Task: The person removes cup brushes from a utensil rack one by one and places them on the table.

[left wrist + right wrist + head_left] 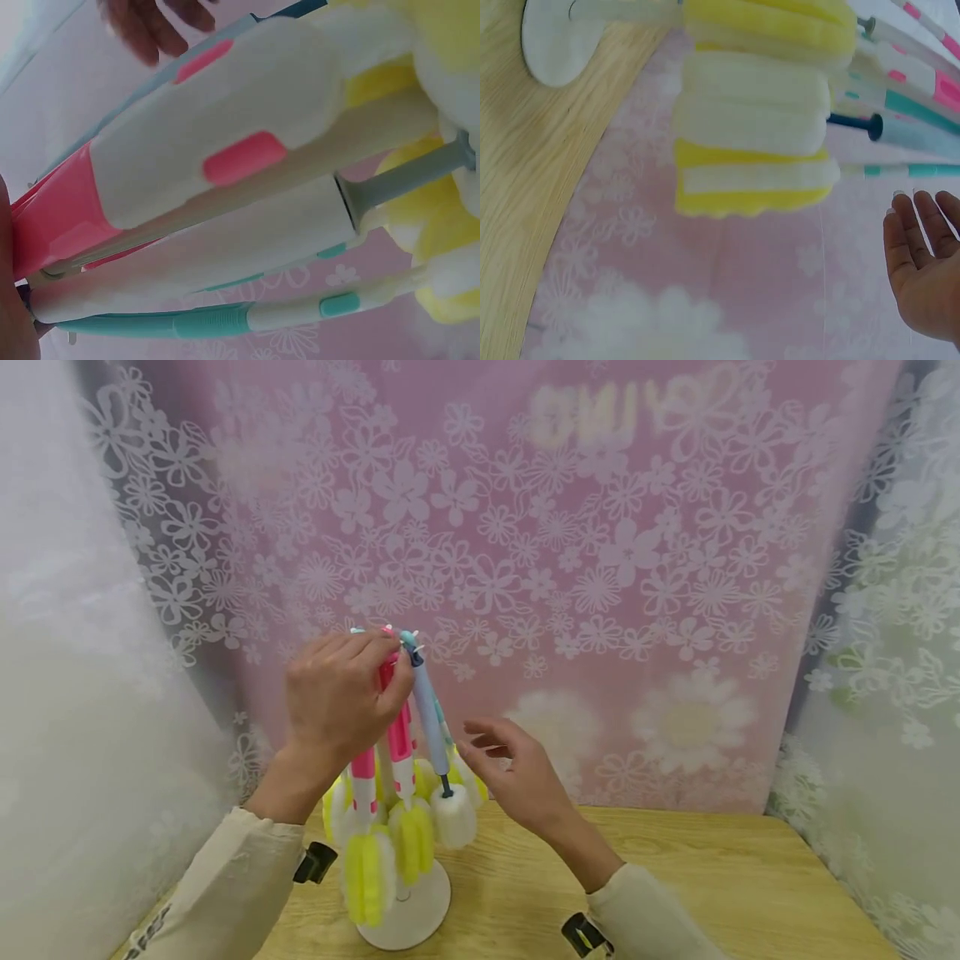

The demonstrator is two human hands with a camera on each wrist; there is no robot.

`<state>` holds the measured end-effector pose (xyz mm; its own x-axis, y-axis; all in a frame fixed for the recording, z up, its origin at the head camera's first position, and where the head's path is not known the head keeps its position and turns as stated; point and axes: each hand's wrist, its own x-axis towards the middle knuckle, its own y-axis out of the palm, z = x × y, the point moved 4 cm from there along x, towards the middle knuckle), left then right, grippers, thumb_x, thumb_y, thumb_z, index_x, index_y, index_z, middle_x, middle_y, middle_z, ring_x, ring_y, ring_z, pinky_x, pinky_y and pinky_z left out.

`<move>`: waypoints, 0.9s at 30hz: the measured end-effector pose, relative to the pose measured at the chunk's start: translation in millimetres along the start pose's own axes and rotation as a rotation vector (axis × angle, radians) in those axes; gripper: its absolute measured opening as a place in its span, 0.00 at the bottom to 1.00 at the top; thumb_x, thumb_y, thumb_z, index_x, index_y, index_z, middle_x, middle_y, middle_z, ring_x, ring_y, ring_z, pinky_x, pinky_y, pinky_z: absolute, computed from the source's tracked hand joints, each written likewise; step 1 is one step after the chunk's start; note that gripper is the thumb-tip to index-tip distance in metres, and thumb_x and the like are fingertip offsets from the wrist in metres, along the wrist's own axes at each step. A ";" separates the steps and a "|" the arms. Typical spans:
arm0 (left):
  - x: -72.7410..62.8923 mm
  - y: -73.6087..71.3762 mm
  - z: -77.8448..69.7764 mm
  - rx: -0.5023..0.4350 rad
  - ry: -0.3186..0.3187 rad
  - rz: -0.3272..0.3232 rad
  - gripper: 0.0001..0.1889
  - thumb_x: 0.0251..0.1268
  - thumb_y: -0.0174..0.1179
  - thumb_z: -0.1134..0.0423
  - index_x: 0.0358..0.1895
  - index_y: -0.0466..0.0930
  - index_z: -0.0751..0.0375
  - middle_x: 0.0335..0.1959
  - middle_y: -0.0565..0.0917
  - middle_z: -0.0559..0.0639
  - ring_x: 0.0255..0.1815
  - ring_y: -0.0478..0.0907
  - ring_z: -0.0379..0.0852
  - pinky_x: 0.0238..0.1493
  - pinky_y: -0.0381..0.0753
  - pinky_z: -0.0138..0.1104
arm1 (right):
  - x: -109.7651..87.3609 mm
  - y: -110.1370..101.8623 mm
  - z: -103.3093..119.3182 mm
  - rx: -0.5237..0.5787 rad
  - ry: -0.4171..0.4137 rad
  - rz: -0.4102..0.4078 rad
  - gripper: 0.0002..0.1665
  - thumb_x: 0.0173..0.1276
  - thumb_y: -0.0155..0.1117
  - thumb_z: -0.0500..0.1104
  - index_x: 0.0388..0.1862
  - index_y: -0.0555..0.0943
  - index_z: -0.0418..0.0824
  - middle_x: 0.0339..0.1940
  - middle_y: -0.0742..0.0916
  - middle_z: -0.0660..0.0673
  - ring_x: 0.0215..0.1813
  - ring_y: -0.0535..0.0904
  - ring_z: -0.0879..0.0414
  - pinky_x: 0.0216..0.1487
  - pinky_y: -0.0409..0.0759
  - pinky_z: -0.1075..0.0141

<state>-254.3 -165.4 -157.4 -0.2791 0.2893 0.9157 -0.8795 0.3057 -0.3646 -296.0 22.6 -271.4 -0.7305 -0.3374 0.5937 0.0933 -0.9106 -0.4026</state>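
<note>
Several sponge bottle brushes hang heads-down from a stand with a round white base [427, 910]. My left hand [337, 693] is at the top of the stand, its fingers curled over the upper handle ends; its exact grip is partly hidden. Under it hang pink-and-white brush handles [217, 127]. Beside its thumb hangs a brush with a light blue handle [429, 718] and a white sponge head [453, 817]. My right hand [521, 772] stands to the right of the brushes, holding nothing, with fingers loosely extended and apart from them, as its wrist view [930, 270] shows.
Yellow-and-white sponge heads [365, 877] hang low over the base. The stand is on a wooden tabletop [675, 877]. Behind it hangs a pink floral curtain [570, 610], with pale translucent curtains at the left [67, 693] and right [892, 735].
</note>
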 end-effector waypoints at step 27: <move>0.2 -0.2 -2.4 -0.023 0.006 -0.117 0.21 0.63 0.48 0.52 0.34 0.86 0.64 0.35 0.87 0.54 0.36 0.84 0.55 0.41 0.80 0.46 | 9.0 24.6 -1.1 0.058 -0.014 -0.093 0.14 0.63 0.67 0.48 0.47 0.85 0.46 0.37 0.86 0.56 0.37 0.81 0.61 0.40 0.80 0.63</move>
<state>-253.2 -163.2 -157.6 -0.1730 0.2559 0.9511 -0.8967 0.3586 -0.2596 -301.1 -2.6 -276.8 -0.7281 -0.2533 0.6369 0.0645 -0.9504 -0.3043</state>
